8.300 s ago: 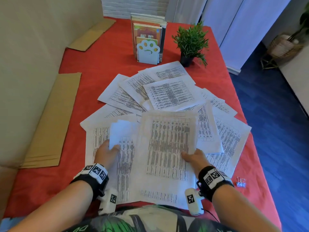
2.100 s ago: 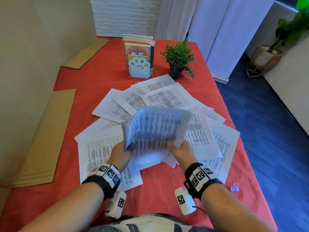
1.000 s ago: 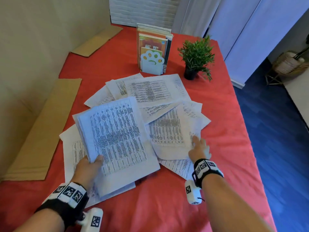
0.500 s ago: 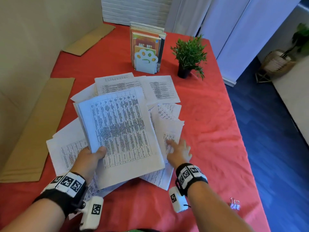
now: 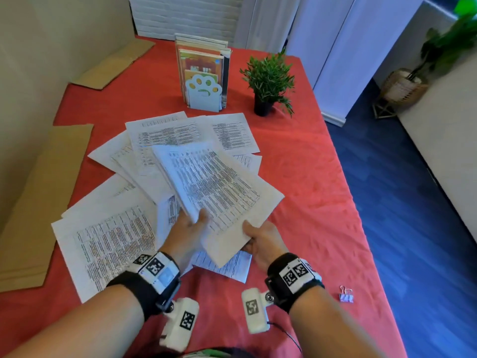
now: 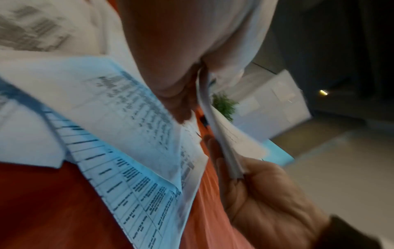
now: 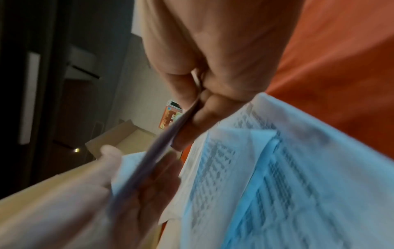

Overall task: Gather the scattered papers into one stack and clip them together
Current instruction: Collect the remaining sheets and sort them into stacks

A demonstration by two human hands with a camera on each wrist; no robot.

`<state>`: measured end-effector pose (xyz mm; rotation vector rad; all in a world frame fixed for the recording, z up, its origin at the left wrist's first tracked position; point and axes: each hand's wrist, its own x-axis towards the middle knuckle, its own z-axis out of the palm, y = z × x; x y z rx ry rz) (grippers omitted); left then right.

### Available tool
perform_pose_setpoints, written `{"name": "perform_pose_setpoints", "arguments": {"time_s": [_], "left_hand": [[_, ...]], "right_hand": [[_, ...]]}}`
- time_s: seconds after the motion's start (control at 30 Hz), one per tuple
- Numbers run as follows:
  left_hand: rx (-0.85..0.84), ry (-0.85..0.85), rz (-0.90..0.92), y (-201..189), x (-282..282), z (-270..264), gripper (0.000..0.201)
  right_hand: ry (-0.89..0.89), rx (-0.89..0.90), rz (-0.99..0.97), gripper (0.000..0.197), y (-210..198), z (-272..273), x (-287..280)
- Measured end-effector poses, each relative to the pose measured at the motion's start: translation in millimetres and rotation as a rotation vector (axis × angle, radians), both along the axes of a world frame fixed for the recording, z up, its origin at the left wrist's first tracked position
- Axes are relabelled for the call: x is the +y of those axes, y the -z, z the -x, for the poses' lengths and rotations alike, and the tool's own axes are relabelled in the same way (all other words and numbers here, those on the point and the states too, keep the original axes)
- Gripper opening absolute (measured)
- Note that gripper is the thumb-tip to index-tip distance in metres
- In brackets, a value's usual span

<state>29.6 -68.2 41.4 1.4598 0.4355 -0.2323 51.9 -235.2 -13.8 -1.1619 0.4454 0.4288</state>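
Note:
A gathered stack of printed papers [image 5: 216, 187] is lifted above the red table [image 5: 309, 177], tilted toward the far left. My left hand [image 5: 189, 229] pinches its near left edge, thumb on top. My right hand [image 5: 258, 237] grips the near right corner. In the left wrist view the stack's edge [image 6: 219, 139] runs between both hands; the right wrist view shows the same edge [image 7: 162, 143] pinched by my right hand's fingers [image 7: 200, 118]. Loose sheets [image 5: 108, 241] still lie spread on the table beneath and beyond, up to the far sheets [image 5: 232, 133]. A small binder clip [image 5: 346, 295] lies near the table's right edge.
A paw-shaped bookend with books [image 5: 204, 81] and a small potted plant [image 5: 268, 83] stand at the back. Cardboard pieces [image 5: 38, 202] lie along the left wall. The table's right edge drops to blue floor [image 5: 400, 202].
My right hand left the loose sheets on the table and took hold of the stack's near right corner. The stack swung to the right and centre, now held by both hands.

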Motion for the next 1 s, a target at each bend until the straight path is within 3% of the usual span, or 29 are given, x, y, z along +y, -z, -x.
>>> {"name": "perform_pose_setpoints", "arguments": {"time_s": [0.07, 0.13, 0.23, 0.3, 0.5, 0.57, 0.67, 0.8, 0.9, 1.0], "left_hand": [[-0.07, 0.109, -0.084, 0, -6, -1, 0.054], [-0.089, 0.09, -0.333, 13, 3, -6, 0.059], [0.025, 0.014, -0.71, 42, 33, -13, 0.07], [0.155, 0.001, -0.875, 55, 53, -14, 0.076], [0.307, 0.037, -0.907, 78, 75, -15, 0.071], [0.295, 0.073, -0.918, 82, 76, -12, 0.068], [0.255, 0.14, -0.913, 86, 77, -8, 0.065], [0.222, 0.198, -0.898, 83, 74, -6, 0.057], [0.232, 0.267, -0.893, 79, 73, -6, 0.055], [0.22, 0.31, -0.891, 79, 72, -1, 0.057]], "right_hand": [[0.158, -0.017, 0.021, 0.031, 1, -4, -15], [0.37, -0.02, 0.004, 0.027, 0, -11, -38], [0.63, 0.008, 0.1, 0.029, 2, -23, -79], [0.708, 0.041, 0.208, 0.031, 6, -28, -101], [0.641, 0.199, 0.502, 0.025, 22, -46, -141], [0.674, 0.282, 0.545, 0.038, 27, -49, -141], [0.724, 0.429, 0.818, 0.064, 24, -43, -127], [0.472, 0.239, 1.125, 0.081, 17, -22, -78], [0.221, 0.023, 1.056, 0.066, 25, -16, -41], [0.007, -0.024, 0.895, 0.062, 29, -17, -16]]}}
